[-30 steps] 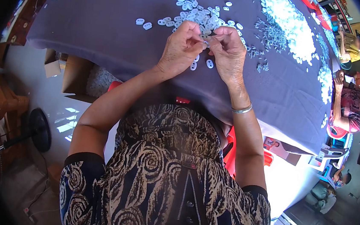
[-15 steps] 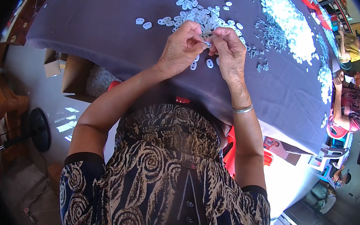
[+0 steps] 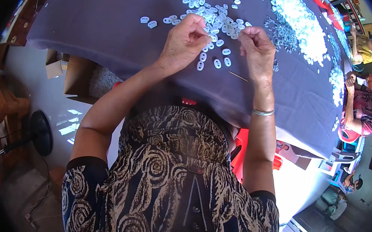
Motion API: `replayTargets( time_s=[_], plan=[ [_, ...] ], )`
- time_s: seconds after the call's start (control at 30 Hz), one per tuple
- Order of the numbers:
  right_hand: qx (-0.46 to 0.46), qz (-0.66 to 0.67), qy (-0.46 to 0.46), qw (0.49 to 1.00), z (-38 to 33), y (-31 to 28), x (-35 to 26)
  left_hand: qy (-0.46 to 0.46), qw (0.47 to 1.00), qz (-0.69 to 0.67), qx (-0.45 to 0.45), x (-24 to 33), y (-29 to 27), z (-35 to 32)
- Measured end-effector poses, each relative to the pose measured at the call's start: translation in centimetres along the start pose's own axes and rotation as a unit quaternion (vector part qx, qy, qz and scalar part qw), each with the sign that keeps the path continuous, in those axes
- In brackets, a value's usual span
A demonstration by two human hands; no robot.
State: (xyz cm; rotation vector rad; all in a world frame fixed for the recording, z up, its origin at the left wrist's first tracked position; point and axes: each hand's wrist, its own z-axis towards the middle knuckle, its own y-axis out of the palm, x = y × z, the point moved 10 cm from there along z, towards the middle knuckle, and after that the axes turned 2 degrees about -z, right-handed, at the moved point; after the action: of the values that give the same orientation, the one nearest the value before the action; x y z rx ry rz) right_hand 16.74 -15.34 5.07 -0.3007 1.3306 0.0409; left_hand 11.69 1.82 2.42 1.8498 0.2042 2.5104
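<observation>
Since white ovals (image 3: 217,64) toward the worktop's (image 3: 112,43) near edge look light and stiff, rims suit holding; left hand (image 3: 186,41) seemingly pinches one, right hand's (image 3: 259,49) grip unclear.

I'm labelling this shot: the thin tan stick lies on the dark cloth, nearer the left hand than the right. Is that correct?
Not quite: the head view shows the thin tan stick nearer the right hand. It does lie on the dark cloth.
</observation>
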Motion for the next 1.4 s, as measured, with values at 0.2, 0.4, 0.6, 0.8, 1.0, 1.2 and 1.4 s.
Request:
replayTargets(
  time_s=[0.2,0.4,0.6,0.8,1.0,1.2,1.4],
  plan=[
    [-0.130,-0.168,0.025,0.977,-0.3,-1.1,1.0,0.039,0.996,0.079,0.012,0.6,-1.0,0.6],
    [-0.141,-0.213,-0.018,0.967,-0.7,0.5,-0.1,0.041,0.997,0.065,0.019,0.5,-1.0,0.7],
    [-0.152,-0.302,-0.087,0.937,-1.1,2.1,-0.6,0.023,0.998,0.064,-0.003,0.7,-0.4,0.4],
    [-0.166,-0.302,-0.068,0.936,-1.2,2.8,-0.8,0.018,0.998,0.051,-0.015,0.8,0.3,0.0],
    [-0.136,-0.301,-0.112,0.937,-1.3,2.9,-0.7,-0.012,0.999,0.026,-0.041,0.4,1.1,-0.3],
    [-0.099,-0.035,-0.038,0.994,-0.7,2.4,-0.4,-0.047,0.996,0.027,-0.070,0.0,1.7,-0.5],
    [-0.109,0.017,0.004,0.994,-1.0,2.8,-0.4,-0.066,0.992,0.052,-0.099,-0.1,2.3,-0.8]
  ],
)
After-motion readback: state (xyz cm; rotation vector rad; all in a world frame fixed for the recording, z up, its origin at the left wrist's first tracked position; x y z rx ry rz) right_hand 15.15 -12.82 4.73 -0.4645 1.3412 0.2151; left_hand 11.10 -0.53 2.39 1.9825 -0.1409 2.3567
